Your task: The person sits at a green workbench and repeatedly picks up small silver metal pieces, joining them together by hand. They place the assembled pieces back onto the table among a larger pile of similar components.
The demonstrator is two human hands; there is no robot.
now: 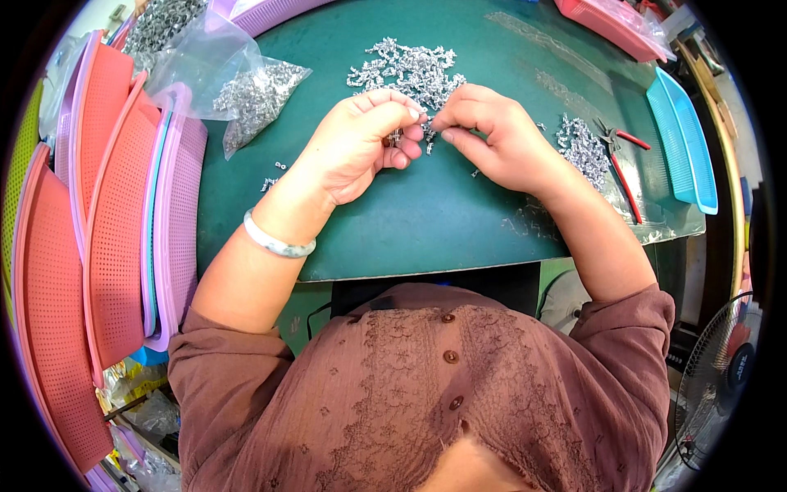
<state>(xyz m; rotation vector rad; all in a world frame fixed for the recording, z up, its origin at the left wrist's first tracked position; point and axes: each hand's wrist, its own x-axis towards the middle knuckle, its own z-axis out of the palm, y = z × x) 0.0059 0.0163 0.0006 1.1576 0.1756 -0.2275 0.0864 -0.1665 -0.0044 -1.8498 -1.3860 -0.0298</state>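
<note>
My left hand [369, 139] is closed, palm turned up, with thumb and forefinger pinched on a small metal part too tiny to name. Small silvery bits also show between its curled lower fingers. Just to the right, my right hand [488, 131] is closed in a pinch, its fingertips nearly meeting the left ones; what they hold, if anything, is hidden. Beyond both hands spreads a loose pile of small silvery metal parts [410, 67] on the green tabletop [385, 230]. A second heap of small metal parts [584, 152] lies right of my right hand.
Red-handled pliers [625, 176] lie beside the right heap, near a blue plastic basket [680, 143]. A clear bag of metal parts [258, 98] rests at the back left. Stacked pink and purple baskets [123, 221] stand along the left edge. A fan [713, 377] is at lower right.
</note>
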